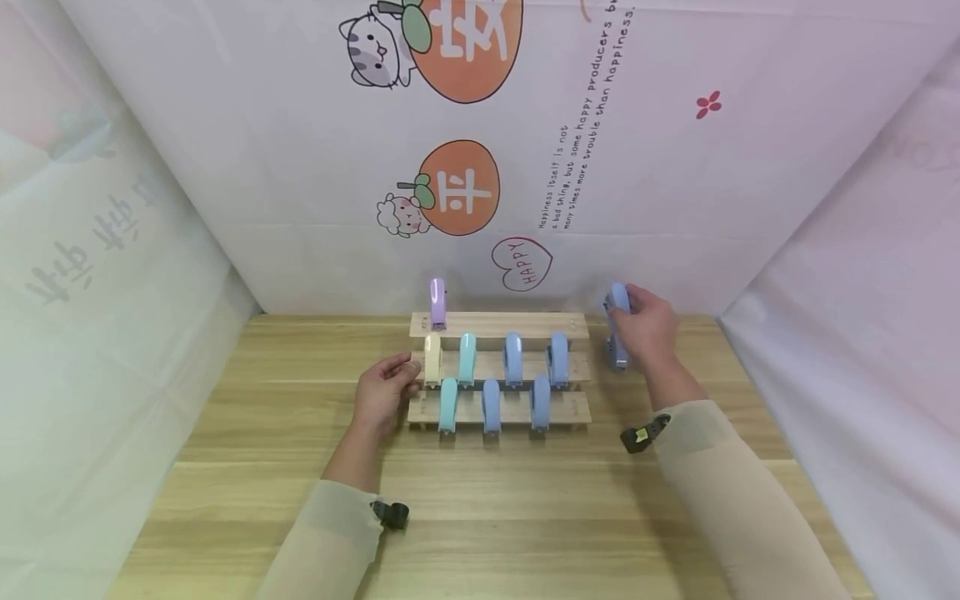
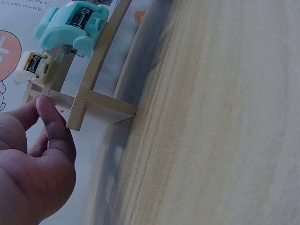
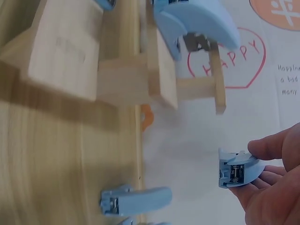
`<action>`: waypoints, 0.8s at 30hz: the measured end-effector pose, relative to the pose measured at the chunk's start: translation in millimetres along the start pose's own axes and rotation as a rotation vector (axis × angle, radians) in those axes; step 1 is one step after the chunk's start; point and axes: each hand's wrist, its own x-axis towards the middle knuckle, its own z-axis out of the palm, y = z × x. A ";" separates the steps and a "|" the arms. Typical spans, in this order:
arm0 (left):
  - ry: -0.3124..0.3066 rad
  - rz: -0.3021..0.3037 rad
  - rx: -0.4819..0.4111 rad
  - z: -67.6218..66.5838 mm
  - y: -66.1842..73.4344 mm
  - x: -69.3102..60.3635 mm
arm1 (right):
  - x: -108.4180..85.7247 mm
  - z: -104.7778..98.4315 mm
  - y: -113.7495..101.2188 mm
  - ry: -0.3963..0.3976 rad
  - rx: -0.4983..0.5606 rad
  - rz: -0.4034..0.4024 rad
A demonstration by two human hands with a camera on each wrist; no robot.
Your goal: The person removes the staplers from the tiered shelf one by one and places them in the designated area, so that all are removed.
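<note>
Right hand (image 1: 648,327) around partly hidden stapler (image 3: 241,171)

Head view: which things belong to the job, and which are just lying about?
Likely the job:
rack, left hand at its end
eight staplers on it
blue stapler in right hand
loose stapler beside the rack

Just about:
table
wrist cameras
printed backdrop

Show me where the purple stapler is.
In the head view, the purple stapler stands at the left end of the back shelf, just behind the cream stapler.
</note>
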 end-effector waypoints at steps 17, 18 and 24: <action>-0.002 0.000 0.021 -0.4 1.1 -0.2 | 9.6 -28.3 41.9 0.000 -0.022 0.096; -0.002 0.001 0.020 -0.6 1.0 -0.2 | 10.5 -29.2 44.5 0.000 -0.020 0.099; 0.006 -0.001 0.014 -0.4 0.2 -0.6 | 14.2 -33.1 54.6 -0.002 -0.025 0.114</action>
